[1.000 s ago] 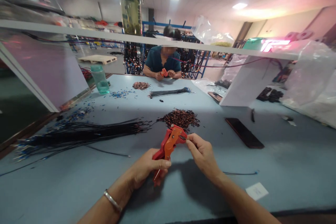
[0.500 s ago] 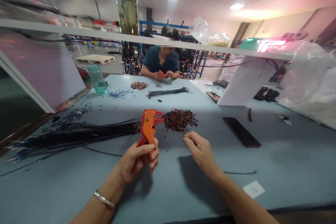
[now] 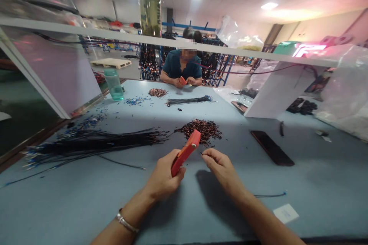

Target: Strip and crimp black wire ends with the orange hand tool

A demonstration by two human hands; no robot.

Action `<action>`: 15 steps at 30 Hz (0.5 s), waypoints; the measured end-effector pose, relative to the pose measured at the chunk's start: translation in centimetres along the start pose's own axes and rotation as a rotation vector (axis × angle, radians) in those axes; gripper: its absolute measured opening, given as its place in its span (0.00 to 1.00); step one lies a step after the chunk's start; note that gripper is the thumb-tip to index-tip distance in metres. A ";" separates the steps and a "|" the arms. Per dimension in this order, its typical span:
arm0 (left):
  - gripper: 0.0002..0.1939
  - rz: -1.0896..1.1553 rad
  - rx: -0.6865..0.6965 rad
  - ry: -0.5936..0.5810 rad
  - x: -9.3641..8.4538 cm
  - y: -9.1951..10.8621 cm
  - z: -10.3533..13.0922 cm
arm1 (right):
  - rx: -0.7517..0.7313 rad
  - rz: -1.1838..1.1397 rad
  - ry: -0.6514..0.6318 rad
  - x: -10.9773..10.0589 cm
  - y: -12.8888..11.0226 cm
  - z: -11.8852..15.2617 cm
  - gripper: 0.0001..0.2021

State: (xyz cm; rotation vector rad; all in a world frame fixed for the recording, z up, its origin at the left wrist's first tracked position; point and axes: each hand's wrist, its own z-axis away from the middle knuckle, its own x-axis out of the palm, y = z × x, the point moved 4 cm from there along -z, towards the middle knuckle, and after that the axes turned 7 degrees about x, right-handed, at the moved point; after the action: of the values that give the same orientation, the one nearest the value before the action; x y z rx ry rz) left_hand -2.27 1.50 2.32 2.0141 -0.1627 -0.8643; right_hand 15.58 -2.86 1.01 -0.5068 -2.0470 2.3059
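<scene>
My left hand (image 3: 165, 176) is wrapped round a red and orange wire stripper (image 3: 186, 152), turned so that its narrow red side shows and its jaws point up and right. Just right of it, my right hand (image 3: 220, 166) pinches a thin black wire, whose short end pokes out at the fingertips. A black wire with a blue end (image 3: 271, 195) shows from under my right forearm, perhaps the same one. Beyond both hands lies a heap of small black and copper offcuts (image 3: 205, 128). A thick bundle of black wires (image 3: 112, 142) with blue ends stretches to the left.
A dark phone (image 3: 271, 147) and a white card (image 3: 286, 213) lie on the right. Across the table (image 3: 71, 206) sits a person (image 3: 182, 69) holding a red tool. A green bottle (image 3: 114, 84) stands back left. A white shelf (image 3: 247, 51) spans the table above.
The wire stripper has swung from upright, orange face showing, to tilted right with its red side showing. My left hand has moved right, closer to my right hand. The view has shifted slightly.
</scene>
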 end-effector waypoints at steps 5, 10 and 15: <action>0.17 -0.317 0.130 0.002 0.6 0.0 0.5 | 0.071 -0.200 -0.080 0.8 -0.3 0.2 0.08; 0.18 -0.528 0.209 -0.064 1.2 0.0 0.6 | 0.061 -0.360 -0.173 1.5 -0.7 0.7 0.08; 0.17 -0.573 0.229 -0.098 1.5 0.0 0.7 | 0.104 -0.459 -0.147 1.6 0.1 0.8 0.09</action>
State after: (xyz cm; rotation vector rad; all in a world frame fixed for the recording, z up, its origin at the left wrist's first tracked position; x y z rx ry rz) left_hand -1.57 0.33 1.30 2.2727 0.2898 -1.3508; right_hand 13.85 -3.30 0.61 0.1328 -1.8378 2.1976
